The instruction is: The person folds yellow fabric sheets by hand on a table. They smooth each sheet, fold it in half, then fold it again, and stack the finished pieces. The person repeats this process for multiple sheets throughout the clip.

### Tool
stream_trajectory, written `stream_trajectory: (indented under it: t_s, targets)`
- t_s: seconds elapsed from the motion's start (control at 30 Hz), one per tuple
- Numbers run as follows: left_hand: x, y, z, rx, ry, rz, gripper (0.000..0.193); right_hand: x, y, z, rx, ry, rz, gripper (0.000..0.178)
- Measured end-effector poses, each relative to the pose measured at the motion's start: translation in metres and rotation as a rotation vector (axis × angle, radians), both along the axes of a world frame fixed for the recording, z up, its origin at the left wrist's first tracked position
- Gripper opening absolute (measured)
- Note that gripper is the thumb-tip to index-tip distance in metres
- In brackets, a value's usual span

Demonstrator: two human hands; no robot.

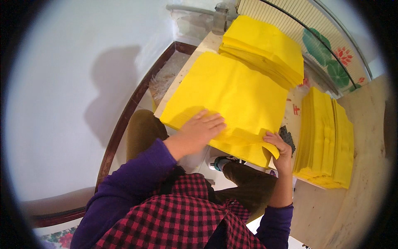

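A wide yellow sheet (232,93), which looks like soft non-woven cloth, lies spread before me on a pale wooden board (200,43), with more yellow layers showing under its near edge. My left hand (198,132) rests palm down near that edge, its fingers stretched out. At the near right corner, my right hand (282,150) pinches the sheet between thumb and fingers, and the corner curls up. A small dark grey scrap with a jagged edge (287,137) lies beside the right hand, partly covered.
Behind the sheet sits a folded yellow stack (263,43). Another yellow stack (323,139) stands to the right, near a wooden panel (367,166). A clear jar (220,18) is at the far corner. A white wall (83,62) borders the left; my legs are below the board.
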State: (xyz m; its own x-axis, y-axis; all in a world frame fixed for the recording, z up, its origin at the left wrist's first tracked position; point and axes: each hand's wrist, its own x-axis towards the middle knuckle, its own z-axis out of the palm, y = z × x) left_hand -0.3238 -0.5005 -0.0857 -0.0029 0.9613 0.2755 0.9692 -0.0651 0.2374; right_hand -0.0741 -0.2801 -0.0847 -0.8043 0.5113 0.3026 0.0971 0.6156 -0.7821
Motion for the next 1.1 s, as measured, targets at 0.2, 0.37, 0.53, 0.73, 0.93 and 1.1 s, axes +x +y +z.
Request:
stream_trajectory:
  t_s: [0.2,0.37,0.53,0.73,0.93,1.1]
  targets:
    - [-0.056,-0.044,0.01,-0.08,0.109,0.227,0.048,0.0,0.001,-0.004,-0.004,-0.007,0.0,0.017]
    - [-0.095,-0.064,0.003,0.013,-0.135,0.224,0.057,0.0,0.001,-0.005,-0.022,0.031,0.022,0.017]
    - [-0.122,-0.06,-0.014,0.153,-0.518,0.149,0.049,0.001,0.0,-0.006,-0.061,0.036,0.009,0.017]
    - [-0.144,-0.052,-0.017,0.19,-0.53,0.068,0.034,0.001,-0.001,-0.006,-0.09,0.033,-0.02,0.019]
    - [-0.145,-0.038,-0.019,0.241,-0.947,0.138,0.015,0.0,-0.003,-0.002,-0.097,0.018,-0.058,0.02]
    - [-0.148,-0.033,-0.003,-0.002,-0.96,0.382,0.009,0.002,-0.001,-0.009,-0.126,0.022,-0.177,0.018]
